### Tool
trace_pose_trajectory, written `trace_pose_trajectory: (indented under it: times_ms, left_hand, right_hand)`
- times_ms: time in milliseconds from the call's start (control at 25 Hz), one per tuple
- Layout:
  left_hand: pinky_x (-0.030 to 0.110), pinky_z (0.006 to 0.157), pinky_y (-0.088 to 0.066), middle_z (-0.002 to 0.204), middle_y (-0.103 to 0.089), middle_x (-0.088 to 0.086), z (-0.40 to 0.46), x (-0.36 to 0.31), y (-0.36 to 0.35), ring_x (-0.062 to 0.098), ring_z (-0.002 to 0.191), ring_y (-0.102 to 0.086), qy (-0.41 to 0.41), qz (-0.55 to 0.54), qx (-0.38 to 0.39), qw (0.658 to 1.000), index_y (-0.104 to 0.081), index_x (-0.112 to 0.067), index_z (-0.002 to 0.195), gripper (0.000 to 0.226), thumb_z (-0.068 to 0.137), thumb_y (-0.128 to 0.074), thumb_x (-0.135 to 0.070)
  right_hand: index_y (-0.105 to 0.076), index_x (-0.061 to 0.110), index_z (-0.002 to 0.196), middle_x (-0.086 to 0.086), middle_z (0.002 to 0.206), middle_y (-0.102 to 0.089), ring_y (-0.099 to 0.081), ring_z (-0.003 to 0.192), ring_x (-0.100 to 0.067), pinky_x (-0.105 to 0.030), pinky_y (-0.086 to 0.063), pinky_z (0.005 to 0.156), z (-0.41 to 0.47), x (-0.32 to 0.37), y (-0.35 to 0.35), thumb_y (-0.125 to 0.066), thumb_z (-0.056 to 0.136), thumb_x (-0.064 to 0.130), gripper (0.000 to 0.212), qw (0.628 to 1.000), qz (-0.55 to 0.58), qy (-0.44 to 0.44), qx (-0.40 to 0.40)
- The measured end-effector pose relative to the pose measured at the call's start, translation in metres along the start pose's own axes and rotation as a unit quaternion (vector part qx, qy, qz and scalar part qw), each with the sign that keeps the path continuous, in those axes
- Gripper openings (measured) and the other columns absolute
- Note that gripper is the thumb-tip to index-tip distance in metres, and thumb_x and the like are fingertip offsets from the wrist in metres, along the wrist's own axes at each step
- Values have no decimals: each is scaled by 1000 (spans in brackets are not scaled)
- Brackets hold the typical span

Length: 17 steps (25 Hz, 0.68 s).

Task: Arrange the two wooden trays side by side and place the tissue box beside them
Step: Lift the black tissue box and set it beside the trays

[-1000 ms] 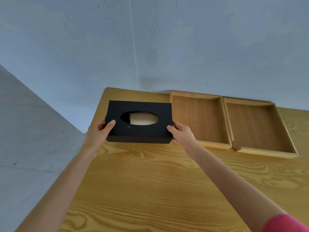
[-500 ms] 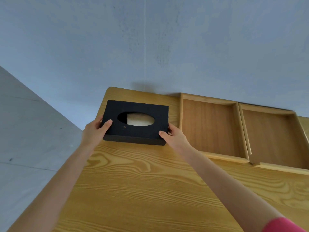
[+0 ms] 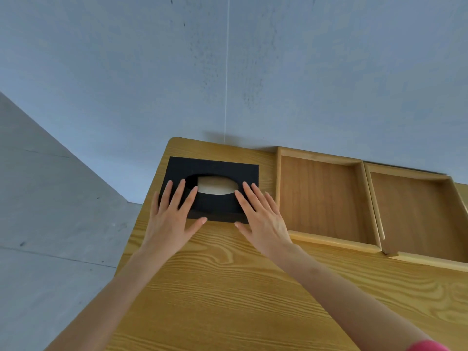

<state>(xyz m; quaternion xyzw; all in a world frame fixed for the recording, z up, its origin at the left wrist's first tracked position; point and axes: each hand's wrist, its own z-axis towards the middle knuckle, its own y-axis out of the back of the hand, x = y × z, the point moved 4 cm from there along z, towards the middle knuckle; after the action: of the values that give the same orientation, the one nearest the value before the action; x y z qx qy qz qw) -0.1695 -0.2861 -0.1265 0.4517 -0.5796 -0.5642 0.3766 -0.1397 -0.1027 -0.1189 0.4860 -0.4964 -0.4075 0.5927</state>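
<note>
A pale grey-blue concrete wall (image 3: 253,72) fills the upper part of the view, with a grey concrete floor (image 3: 38,224) to the left. Against the wall stands a light, strongly grained wooden table (image 3: 253,287) with a rounded far left corner. On its far right part lie two shallow rectangular wooden trays side by side, their long sides touching: the left wooden tray (image 3: 321,198) sits fully in view, and the right wooden tray (image 3: 415,214) runs off the right edge of the view. Both trays hold nothing. Just left of the left tray, with a narrow strip of bare table between them, rests the flat black rectangular tissue box (image 3: 217,168) near the table's far left corner; a pale tissue (image 3: 215,186) shows through its oval opening. The left hand (image 3: 172,219) is spread flat with fingers extended over the box's near left part, gripping nothing. The right hand (image 3: 260,219) is likewise splayed flat over the box's near right corner, fingers loose and apart, holding nothing. A pink sleeve (image 3: 425,347) shows at the bottom right corner.
</note>
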Motion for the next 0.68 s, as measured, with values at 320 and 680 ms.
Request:
trace_pose_trajectory:
  times_ms: [320,680]
  left_hand:
    - [51,101,-39,135,-54,17,30,19,0,40,127,-45,-8,-26,-34,999,-47,-16,131,54,82,-56,-38]
    - [44,115,-22,152,-31,6,80,40,15,30,143,-20,20,-76,-35,996,-39,-21,139,55,88,-53,-36]
  right_hand:
    - [-62,12,119,-9,126,-64,-59,118,-26,-40,-51,92,35,-4,4,-86,61,19,63,1000,20,0,-6]
    - [-28,17,144,-5,156,-22,-15,145,-20,-34,-23,117,89,-5,3,-54,92,17,59,998,48,9,32]
